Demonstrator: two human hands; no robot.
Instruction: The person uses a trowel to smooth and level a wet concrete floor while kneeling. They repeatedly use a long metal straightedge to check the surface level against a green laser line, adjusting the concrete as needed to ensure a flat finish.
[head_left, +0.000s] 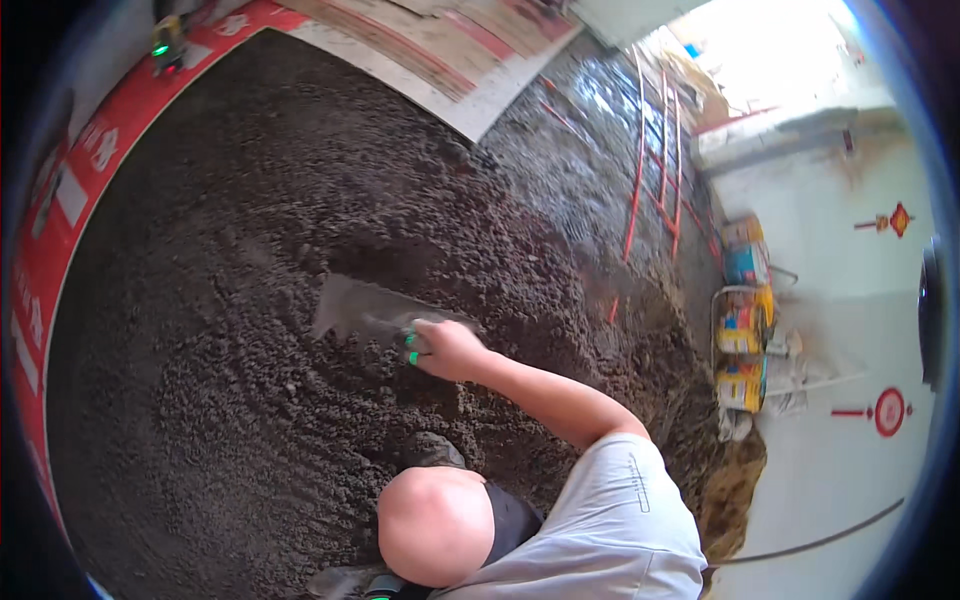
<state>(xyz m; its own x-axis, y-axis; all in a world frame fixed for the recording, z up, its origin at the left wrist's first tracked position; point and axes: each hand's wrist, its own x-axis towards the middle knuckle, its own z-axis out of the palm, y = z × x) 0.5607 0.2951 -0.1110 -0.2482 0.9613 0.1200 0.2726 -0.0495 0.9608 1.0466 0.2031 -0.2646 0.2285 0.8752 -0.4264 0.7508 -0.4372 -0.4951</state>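
Note:
My right hand (447, 350) is closed around the grip of a flat, rectangular steel plastering trowel (362, 306). The blade lies on dark, crumbly mortar (240, 330) spread over the floor, and its right part looks smeared by motion. Green light spots show at my fingers. Just right of and beyond the blade, the mortar is rough and heaped. Below my hand are my bent bare knee (437, 525) and a mortar-coated shoe (433, 450). I cannot see my left hand; a greyish shape at the lower edge is too unclear to name.
Red printed sheeting (75, 190) borders the left side, with a glowing laser level (168, 45) at its upper end. Boards (470, 95) lie at the back. Orange-red pipes (640, 160) cross the wet floor. Yellow buckets (740, 330) stand along the right wall (840, 330).

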